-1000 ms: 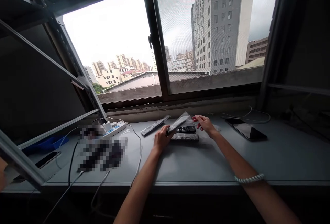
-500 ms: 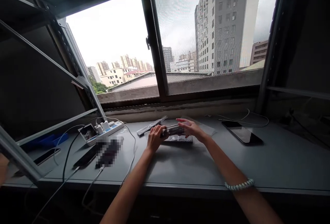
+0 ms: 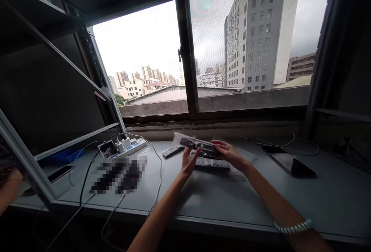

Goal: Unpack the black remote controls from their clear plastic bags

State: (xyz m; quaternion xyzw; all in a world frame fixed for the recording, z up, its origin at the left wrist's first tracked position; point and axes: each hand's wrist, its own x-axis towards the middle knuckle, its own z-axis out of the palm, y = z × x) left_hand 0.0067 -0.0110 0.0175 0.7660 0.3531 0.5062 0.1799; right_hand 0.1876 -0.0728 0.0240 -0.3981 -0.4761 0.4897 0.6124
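My right hand (image 3: 230, 154) grips a dark remote control in a clear plastic bag (image 3: 193, 142), lifted a little above the grey desk (image 3: 255, 190). My left hand (image 3: 189, 162) is just under the bag's left part, fingers raised and apart, touching or nearly touching it. Under my hands another dark remote (image 3: 213, 163) lies flat on the desk. A third bagged remote (image 3: 171, 151) lies to the left of them.
A black phone (image 3: 288, 161) with a white cable lies at the right. A white power strip (image 3: 130, 146) with chargers and cables sits at the left, near blurred dark items. Metal shelf struts (image 3: 26, 159) stand at the far left, where another person's hand (image 3: 8, 176) shows.
The bagged remote has been lifted and turned; my right hand now holds it, and my left hand has loosened its grip and opened beneath it. The camera shifted slightly.
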